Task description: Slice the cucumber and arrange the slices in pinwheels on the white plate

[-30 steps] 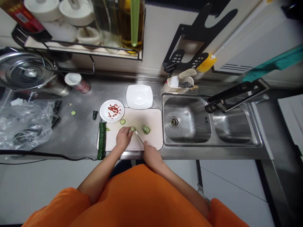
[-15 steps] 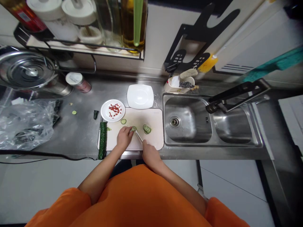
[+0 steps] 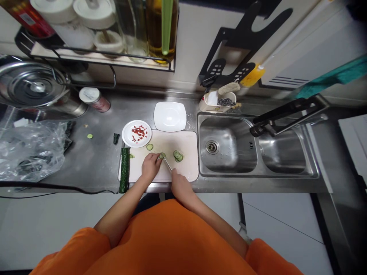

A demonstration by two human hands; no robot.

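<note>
On the white cutting board (image 3: 183, 139), my left hand (image 3: 151, 167) pinches a cucumber slice (image 3: 162, 155) by its edge. A knife (image 3: 167, 163) is gripped in my right hand (image 3: 181, 186), its blade slanting up to the left and its tip against that slice. A small overlapping pile of cucumber slices (image 3: 178, 156) lies right of the blade. One loose cucumber slice (image 3: 149, 146) rests above my left hand. Along the board's left edge lies a dark green cucumber (image 3: 124, 170).
Behind the board stand a round plate (image 3: 128, 134) with chopped red pieces and a white rectangular plate (image 3: 169, 116). The double sink (image 3: 229, 172) adjoins on the right. To the left are a cucumber end (image 3: 116, 138), a plastic bag (image 3: 43, 149) and a lidded jar (image 3: 94, 99).
My right hand and the knife handle have shifted very slightly up and left. My left hand stays at the slice.
</note>
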